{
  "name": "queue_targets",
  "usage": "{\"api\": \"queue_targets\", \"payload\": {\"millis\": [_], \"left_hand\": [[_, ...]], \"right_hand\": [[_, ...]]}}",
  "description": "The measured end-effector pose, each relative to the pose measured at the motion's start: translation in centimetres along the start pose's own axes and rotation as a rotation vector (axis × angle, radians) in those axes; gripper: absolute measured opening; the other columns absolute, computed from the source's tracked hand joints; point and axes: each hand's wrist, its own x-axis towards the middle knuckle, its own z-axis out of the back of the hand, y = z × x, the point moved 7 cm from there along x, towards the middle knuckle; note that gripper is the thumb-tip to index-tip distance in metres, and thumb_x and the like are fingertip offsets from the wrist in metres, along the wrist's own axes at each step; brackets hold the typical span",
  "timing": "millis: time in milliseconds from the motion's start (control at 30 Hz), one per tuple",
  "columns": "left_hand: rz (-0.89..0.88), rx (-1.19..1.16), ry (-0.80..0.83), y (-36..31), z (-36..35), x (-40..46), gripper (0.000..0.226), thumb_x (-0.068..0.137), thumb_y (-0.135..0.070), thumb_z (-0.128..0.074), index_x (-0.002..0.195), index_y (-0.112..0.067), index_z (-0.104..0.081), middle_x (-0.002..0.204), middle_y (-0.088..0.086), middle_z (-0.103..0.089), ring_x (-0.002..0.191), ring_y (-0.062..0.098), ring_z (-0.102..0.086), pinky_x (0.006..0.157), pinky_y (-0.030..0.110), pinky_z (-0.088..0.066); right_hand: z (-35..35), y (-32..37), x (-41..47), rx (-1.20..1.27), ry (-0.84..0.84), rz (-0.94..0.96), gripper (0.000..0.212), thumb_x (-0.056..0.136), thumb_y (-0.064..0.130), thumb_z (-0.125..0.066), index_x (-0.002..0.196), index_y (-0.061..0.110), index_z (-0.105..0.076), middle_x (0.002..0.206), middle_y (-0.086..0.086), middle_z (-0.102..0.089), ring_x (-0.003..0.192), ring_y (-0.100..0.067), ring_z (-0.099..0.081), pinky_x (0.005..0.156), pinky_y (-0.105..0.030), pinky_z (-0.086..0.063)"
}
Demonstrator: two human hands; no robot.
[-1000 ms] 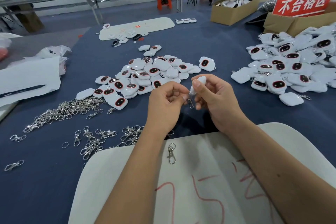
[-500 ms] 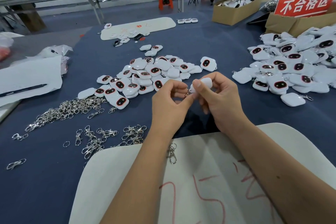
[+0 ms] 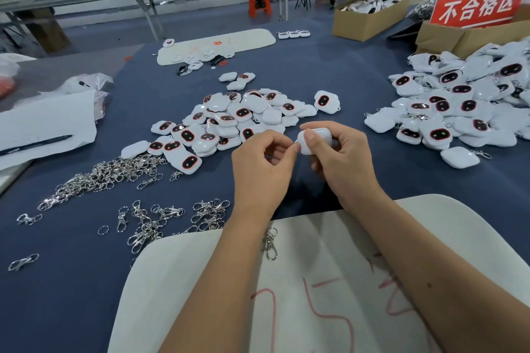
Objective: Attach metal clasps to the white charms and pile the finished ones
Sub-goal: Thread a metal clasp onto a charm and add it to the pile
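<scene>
Right hand (image 3: 341, 157) grips small white plastic charm (image 3: 311, 142) above desk's near edge, steadying it; left hand (image 3: 262, 169) pinches at charm's corner, probably fitting metal clasp — clasp itself hidden. Finished pile (image 3: 464, 103) waits at right edge.

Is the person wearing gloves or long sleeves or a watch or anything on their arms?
No. Both forearms are bare as far up as the picture shows, so no sleeve is in view. The left hand and the right hand have no gloves, and no rings, watch or bracelet show on the sides facing the camera. The fingernails look short and plain.
</scene>
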Motion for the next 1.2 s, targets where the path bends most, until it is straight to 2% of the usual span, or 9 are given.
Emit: {"api": "queue_targets", "payload": {"millis": [200,367,600,733,833,933,1000,1100,1200], "left_hand": [[0.043,0.023,0.050,0.6,-0.3,0.2,0.016,0.087,-0.012,-0.076,0.076,-0.020,-0.068,0.071,-0.009,-0.067,0.065,0.003,-0.058,0.064,0.010,-0.045],[0.041,0.075,0.144,0.5,-1.1,0.1,0.021,0.096,-0.012,-0.066,0.080,-0.025,-0.061,0.076,-0.007,-0.067,0.072,0.008,-0.059,0.064,0.014,-0.045],[-0.004,-0.001,0.165,-0.1,-1.1,-0.1,0.015,0.099,-0.006,-0.060,0.087,-0.015,-0.061,0.081,-0.004,-0.064,0.079,0.016,-0.058,0.074,0.024,-0.047],[-0.030,-0.009,0.153,-0.3,-1.0,-0.2,0.015,0.099,-0.005,-0.059,0.087,-0.014,-0.060,0.083,0.001,-0.064,0.080,0.021,-0.057,0.076,0.032,-0.048],[-0.044,-0.008,0.137,-0.3,-0.9,-0.2,0.013,0.098,-0.005,-0.059,0.088,-0.013,-0.060,0.084,-0.001,-0.064,0.080,0.019,-0.058,0.076,0.030,-0.049],[-0.019,0.026,0.139,0.0,-1.0,-0.1,0.012,0.096,-0.007,-0.064,0.087,-0.014,-0.064,0.083,-0.005,-0.066,0.079,0.012,-0.059,0.073,0.020,-0.047],[0.031,0.044,0.140,0.4,-1.2,0.0,0.010,0.094,-0.013,-0.069,0.085,-0.016,-0.067,0.079,-0.009,-0.066,0.073,0.006,-0.057,0.067,0.012,-0.042],[0.079,0.050,0.118,0.9,-1.2,0.1,0.012,0.094,-0.023,-0.072,0.084,-0.017,-0.069,0.075,-0.010,-0.065,0.066,-0.001,-0.054,0.062,0.009,-0.040],[0.075,0.057,0.100,1.0,-0.8,0.3,0.013,0.094,-0.019,-0.072,0.082,-0.016,-0.069,0.074,-0.010,-0.067,0.065,-0.002,-0.056,0.063,0.009,-0.041]], "right_hand": [[-0.2,0.2,-0.1,-0.003,0.021,0.002,0.011,0.100,0.013,-0.066,0.095,0.009,-0.075,0.059,0.010,-0.064,0.047,-0.010,-0.051,0.047,-0.018,-0.042],[0.0,0.0,-0.1,0.035,0.027,-0.055,0.014,0.101,0.016,-0.065,0.093,0.008,-0.074,0.053,0.003,-0.058,0.044,-0.012,-0.048,0.040,-0.021,-0.037],[0.1,-1.2,0.0,0.119,0.022,-0.199,0.019,0.099,0.022,-0.068,0.089,0.007,-0.075,0.053,0.006,-0.055,0.040,-0.012,-0.042,0.038,-0.016,-0.030],[-0.1,-1.8,0.3,0.168,0.074,-0.285,0.010,0.096,0.024,-0.071,0.098,0.016,-0.077,0.066,0.001,-0.066,0.042,-0.013,-0.042,0.039,-0.017,-0.030],[-0.2,-2.0,0.5,0.136,0.100,-0.299,0.015,0.095,0.027,-0.072,0.094,0.013,-0.077,0.064,0.003,-0.064,0.043,-0.013,-0.041,0.039,-0.017,-0.029],[0.2,-1.4,0.2,0.097,0.009,-0.207,0.007,0.094,0.019,-0.072,0.090,0.015,-0.075,0.064,0.004,-0.065,0.045,-0.013,-0.046,0.041,-0.019,-0.037],[0.5,-0.4,0.0,0.002,-0.043,-0.067,0.009,0.094,0.014,-0.071,0.089,0.022,-0.074,0.069,0.008,-0.068,0.051,-0.011,-0.054,0.049,-0.021,-0.046],[0.1,0.7,0.0,-0.083,-0.030,0.069,0.014,0.094,0.010,-0.071,0.094,0.024,-0.074,0.081,0.016,-0.069,0.065,-0.006,-0.058,0.064,-0.021,-0.050],[-0.2,1.1,-0.2,-0.088,-0.012,0.125,0.019,0.093,0.005,-0.071,0.098,0.023,-0.074,0.088,0.020,-0.071,0.074,-0.003,-0.062,0.069,-0.017,-0.050]]}}
